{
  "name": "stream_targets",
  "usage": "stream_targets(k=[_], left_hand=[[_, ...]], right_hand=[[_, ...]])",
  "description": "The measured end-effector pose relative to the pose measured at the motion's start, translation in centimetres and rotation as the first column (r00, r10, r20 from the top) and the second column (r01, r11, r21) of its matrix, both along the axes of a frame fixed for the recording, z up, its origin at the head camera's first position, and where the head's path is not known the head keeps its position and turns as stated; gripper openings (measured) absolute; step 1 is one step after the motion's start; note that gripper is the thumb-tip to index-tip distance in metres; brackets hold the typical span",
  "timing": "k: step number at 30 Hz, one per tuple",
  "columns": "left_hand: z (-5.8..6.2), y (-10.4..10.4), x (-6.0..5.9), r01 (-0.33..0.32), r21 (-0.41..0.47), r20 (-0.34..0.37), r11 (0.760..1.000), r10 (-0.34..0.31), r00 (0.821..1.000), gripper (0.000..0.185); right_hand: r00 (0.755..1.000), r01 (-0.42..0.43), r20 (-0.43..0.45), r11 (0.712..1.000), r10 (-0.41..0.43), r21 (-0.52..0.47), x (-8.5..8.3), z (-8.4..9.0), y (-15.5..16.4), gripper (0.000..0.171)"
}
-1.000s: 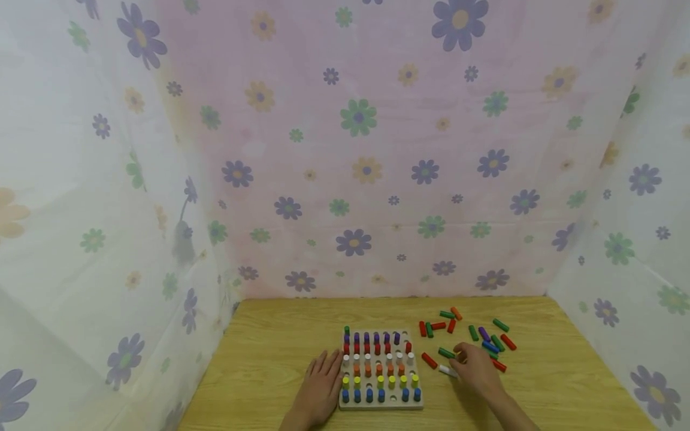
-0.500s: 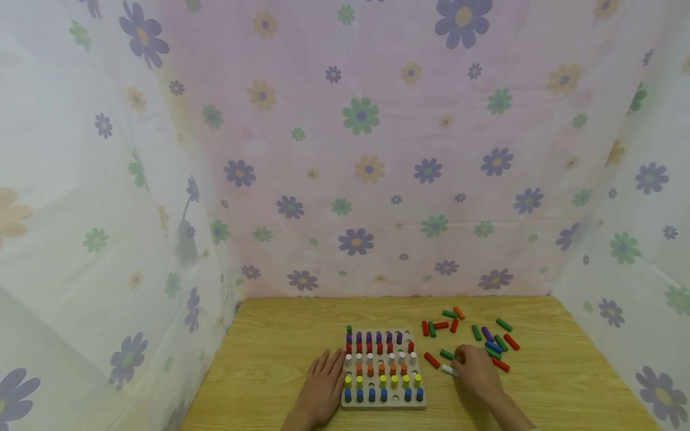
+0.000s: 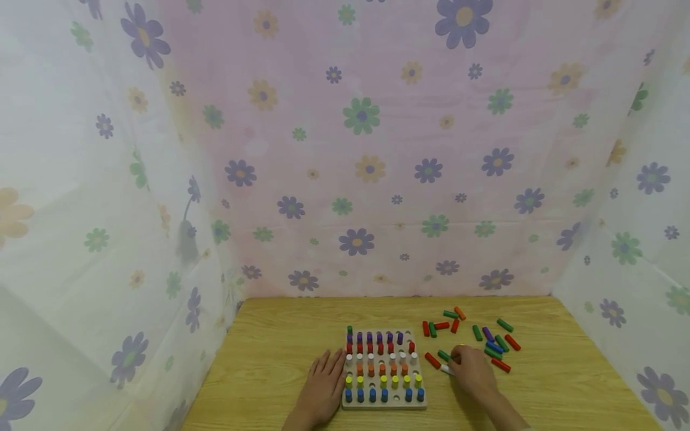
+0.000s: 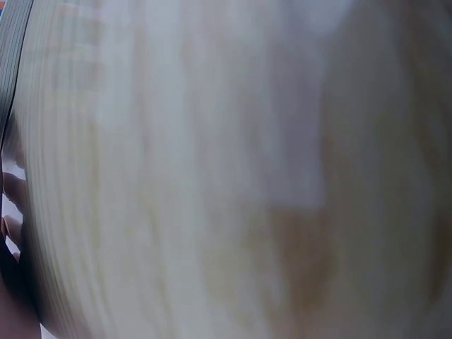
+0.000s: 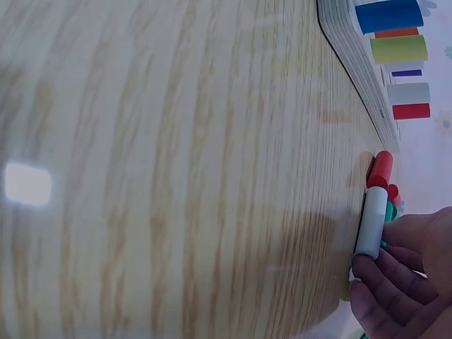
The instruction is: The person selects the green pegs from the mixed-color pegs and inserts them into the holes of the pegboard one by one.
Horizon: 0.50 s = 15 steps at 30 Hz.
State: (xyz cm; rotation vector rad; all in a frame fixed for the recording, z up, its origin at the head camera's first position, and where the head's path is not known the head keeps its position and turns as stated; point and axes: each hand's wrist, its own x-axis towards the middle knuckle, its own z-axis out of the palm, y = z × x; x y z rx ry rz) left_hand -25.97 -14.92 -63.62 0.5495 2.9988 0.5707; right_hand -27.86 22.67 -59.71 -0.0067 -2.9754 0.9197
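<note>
Head | hands [image 3: 474, 374]: 2 | pegboard [image 3: 372, 385]: 1 | loose white peg [image 3: 446, 369]: 1

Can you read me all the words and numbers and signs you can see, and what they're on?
There are none that I can read.
Pegboard: no writing shows.
White peg: plain, no letters.
Flowered cloth: printed flowers, no words.
Table: just wood grain.
The left wrist picture is blurred, so tiny marks there couldn't be read.
</note>
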Motion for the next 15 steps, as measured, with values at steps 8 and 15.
stream_targets(k=[8,15], left_hand=[[0.34,0.07,-0.17,-0.005,-0.009,0.044,1.0,0.006,0.999,0.061],[0.56,0.11,0.17,-0.002,-0.01,0.031,1.0,0.002,1.0,0.06]], right_hand=[[1.0,-0.005,0.01,1.0,0.004,0.016,-0.15,0.6,-0.57,0.007],[1.0,0.0,0.021,1.0,-0.001,0.024,-0.3,0.8,-0.82,0.007]])
